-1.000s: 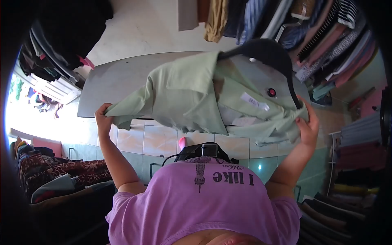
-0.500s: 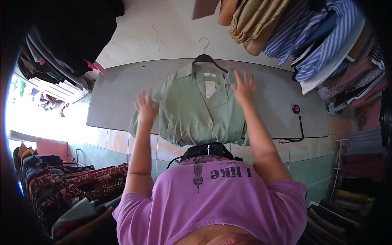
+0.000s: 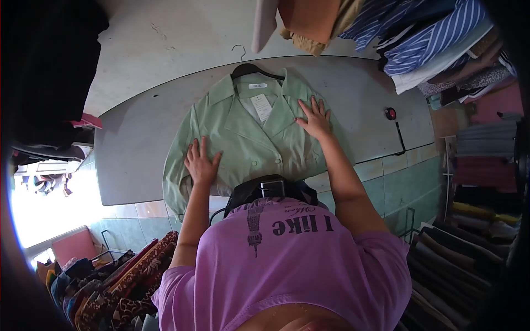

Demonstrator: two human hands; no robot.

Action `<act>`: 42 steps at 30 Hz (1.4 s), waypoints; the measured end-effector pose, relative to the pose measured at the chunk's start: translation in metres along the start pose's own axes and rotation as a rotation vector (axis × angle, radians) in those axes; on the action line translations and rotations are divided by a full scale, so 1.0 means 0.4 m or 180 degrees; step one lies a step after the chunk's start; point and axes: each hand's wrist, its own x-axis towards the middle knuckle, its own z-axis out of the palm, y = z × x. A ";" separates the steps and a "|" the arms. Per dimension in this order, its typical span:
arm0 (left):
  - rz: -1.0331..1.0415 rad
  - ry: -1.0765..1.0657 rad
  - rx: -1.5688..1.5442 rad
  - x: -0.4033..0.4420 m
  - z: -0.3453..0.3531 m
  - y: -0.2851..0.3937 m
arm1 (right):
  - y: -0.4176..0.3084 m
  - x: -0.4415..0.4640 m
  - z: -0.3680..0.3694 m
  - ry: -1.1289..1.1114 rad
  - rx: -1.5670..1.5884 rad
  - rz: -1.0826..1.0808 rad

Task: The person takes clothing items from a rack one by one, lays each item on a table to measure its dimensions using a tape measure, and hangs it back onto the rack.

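A light green button-up jacket (image 3: 243, 138) lies spread on the grey table, its collar at the far side. A black hanger (image 3: 257, 70) with a metal hook sits inside its shoulders. From the neck opening shows a white paper tag (image 3: 260, 107). My left hand (image 3: 202, 163) rests flat on the jacket's left side near the sleeve, fingers spread. On the right chest, by the lapel, my right hand (image 3: 316, 120) lies with its fingers apart. Neither hand grips anything. The jacket's lower edge is hidden behind a black bag (image 3: 270, 190) at my waist.
The grey table (image 3: 132, 143) has a curved far edge. A red and black tape measure (image 3: 391, 113) with a black strap lies at its right. Striped garments (image 3: 436, 44) hang at upper right. Patterned clothes (image 3: 127, 281) fill the lower left, and folded stacks (image 3: 486, 160) stand at right.
Both hands have come down from the air onto the jacket. The left sleeve now lies spread further outward. My view has shifted, so the table and jacket appear more to the left.
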 end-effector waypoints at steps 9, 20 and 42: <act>0.0216 -0.0439 0.0255 0.077 -0.042 -0.196 | 0.638 0.035 -0.121 0.1681 -0.0794 0.1138; -0.0751 -0.0756 0.0577 0.124 -0.055 -0.208 | 0.967 0.008 -0.116 0.0169 -0.0407 0.1836; -0.1244 -0.2362 -0.4860 0.091 0.002 0.151 | -0.346 -0.065 -0.061 -0.0191 0.1803 -0.1803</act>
